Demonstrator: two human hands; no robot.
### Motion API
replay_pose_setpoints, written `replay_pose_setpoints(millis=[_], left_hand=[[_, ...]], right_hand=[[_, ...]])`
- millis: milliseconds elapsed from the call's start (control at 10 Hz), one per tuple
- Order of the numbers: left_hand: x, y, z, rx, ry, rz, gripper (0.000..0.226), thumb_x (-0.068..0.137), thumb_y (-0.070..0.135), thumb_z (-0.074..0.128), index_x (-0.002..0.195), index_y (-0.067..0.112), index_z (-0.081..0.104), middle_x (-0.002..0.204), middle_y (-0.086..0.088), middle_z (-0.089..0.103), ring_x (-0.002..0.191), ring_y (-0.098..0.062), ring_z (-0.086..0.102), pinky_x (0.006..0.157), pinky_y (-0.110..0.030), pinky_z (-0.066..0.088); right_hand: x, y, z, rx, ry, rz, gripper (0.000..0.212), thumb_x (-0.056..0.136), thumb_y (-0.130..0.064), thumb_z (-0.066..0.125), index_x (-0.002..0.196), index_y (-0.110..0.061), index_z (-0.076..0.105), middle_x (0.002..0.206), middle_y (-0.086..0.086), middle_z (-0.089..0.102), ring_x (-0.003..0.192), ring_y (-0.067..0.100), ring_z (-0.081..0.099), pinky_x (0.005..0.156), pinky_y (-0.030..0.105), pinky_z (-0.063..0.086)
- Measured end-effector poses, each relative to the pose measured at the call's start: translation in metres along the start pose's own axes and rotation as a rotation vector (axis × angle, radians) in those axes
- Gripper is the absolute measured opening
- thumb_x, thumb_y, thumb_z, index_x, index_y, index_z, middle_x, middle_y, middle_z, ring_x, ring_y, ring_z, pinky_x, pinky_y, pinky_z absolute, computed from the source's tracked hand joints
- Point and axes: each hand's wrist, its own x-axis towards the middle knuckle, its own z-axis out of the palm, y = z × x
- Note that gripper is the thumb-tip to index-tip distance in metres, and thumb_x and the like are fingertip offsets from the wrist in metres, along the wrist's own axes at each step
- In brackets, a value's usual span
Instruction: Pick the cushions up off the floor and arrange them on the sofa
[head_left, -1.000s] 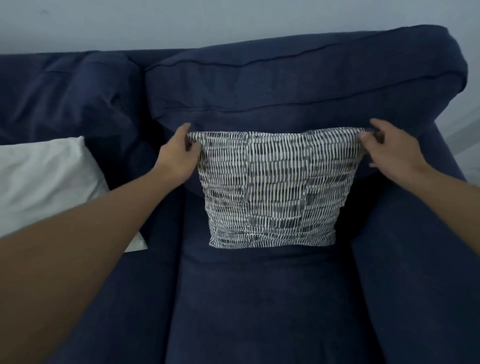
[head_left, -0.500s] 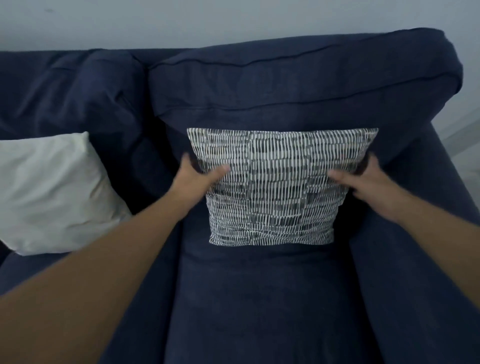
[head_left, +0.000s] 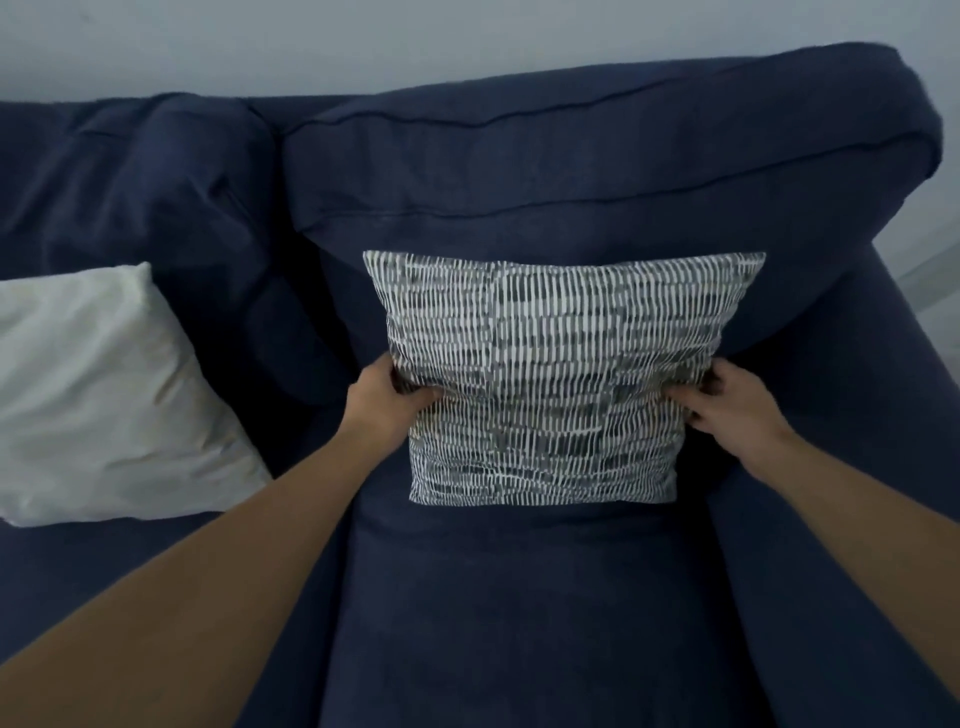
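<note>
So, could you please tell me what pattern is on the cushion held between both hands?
The cushion has rows of short white dashes on dark grey, seen in the head view.

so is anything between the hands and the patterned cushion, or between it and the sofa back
Nothing visible. The left hand and right hand already grip the patterned cushion at its sides, and it stands against the sofa back.

Patterned black-and-white cushion (head_left: 550, 374) is stood upright against navy sofa (head_left: 571, 171) backrest; plain white cushion (head_left: 104, 395) is leaned left.
</note>
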Motion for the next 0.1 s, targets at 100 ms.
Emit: replay_pose_setpoints(millis=[100], left_hand=[[-0.0084, -0.0010, 0.0020, -0.051, 0.014, -0.043, 0.061, 0.086, 0.029, 0.080, 0.139, 0.016, 0.052, 0.128, 0.005, 0.063, 0.115, -0.019, 0.062, 0.101, -0.039, 0.051]], right_hand=[[-0.0043, 0.0023, 0.0070, -0.013, 0.071, 0.022, 0.059, 0.092, -0.037, 0.070, 0.144, -0.023, 0.047, 0.137, -0.002, 0.057, 0.119, 0.019, 0.057, 0.105, 0.040, 0.046]])
